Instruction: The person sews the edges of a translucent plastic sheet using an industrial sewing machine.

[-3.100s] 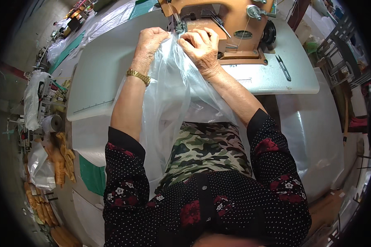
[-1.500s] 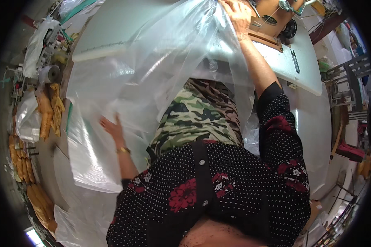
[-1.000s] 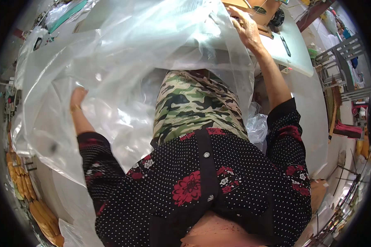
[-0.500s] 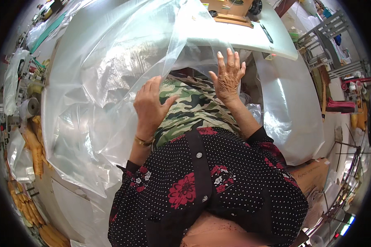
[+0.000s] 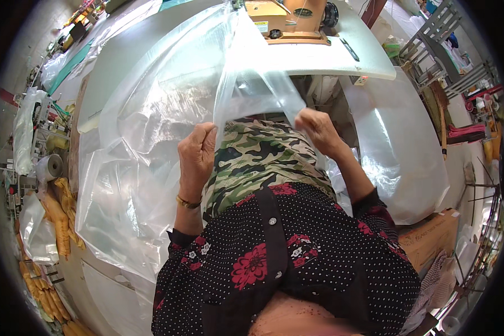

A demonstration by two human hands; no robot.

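A large clear plastic sheet (image 5: 162, 95) drapes over the left of the table and down past my lap. Two folded strips of it run down from beside the tan sewing machine (image 5: 303, 19), spreading apart toward my hands. My left hand (image 5: 197, 150) is closed, its thumb and fingers pinching the edge of the left strip. The right strip ends at my right hand (image 5: 319, 131), whose fingers are curled round its edge and slightly blurred. Between the hands the sheet hangs in a loop above my camouflage-patterned lap (image 5: 263, 148).
The pale table (image 5: 369, 64) carries a slim dark tool (image 5: 350, 49) right of the machine. More clear plastic (image 5: 395, 151) hangs at the right. A cardboard box (image 5: 428, 235) stands at the lower right. Yellow-orange bundles (image 5: 56, 218) and a roll of film (image 5: 50, 167) are at the left.
Both hands were spread with fingers apart; now they are closed on the sheet's edges. The right hand came down, and the sheet's strips are drawn straighter between machine and hands.
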